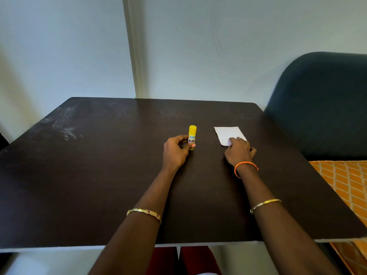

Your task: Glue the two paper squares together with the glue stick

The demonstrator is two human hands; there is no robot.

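Room: pale wall behind, dark chair [325,100] at 2 o'clock, orange patterned cloth [345,187] at 3 o'clock.
Table [99,175]: dark brown, faint scuffs toward 10 o'clock.
Glue stick [192,133]: yellow, upright near the table's middle, cap on.
Left hand [175,151]: curled round the glue stick's lower half, thumb and fingers pinching it.
Paper squares [227,133]: white, flat at 1 o'clock of the glue stick, well apart from it; one sheet or two stacked, cannot tell.
Right hand [239,150]: fingertips resting on the paper's near corner, fingers bent; pinching or only pressing, cannot tell.
Step in hand, judged: fetching glue, steadying paper.
Doing it well: keep the paper pinned flat, uncap before spreading, cover edges evenly, align corners before pressing.
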